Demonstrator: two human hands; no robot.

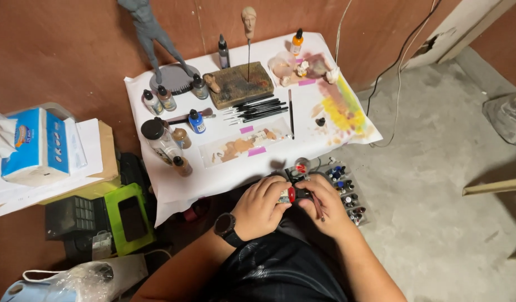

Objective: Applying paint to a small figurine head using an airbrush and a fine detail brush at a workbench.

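Miniature [287, 194] between both hands' fingers [269, 193]

Matt white paper sheet [230, 173] over the tabletop, stained yellow and purple near its right edge. Worn, paint-smeared wooden block [238, 84] near the back edge. Smooth matt grey plastic-looking figure [149, 33] at the back left corner. Glossy clear glass or plastic jar with black cap [159, 140] near the left edge. Glossy small red part [292, 194] between left hand [260, 210] and right hand [325, 207]. Rough grey concrete floor [436, 184]. Glossy blue-and-white tissue pack [37, 145].
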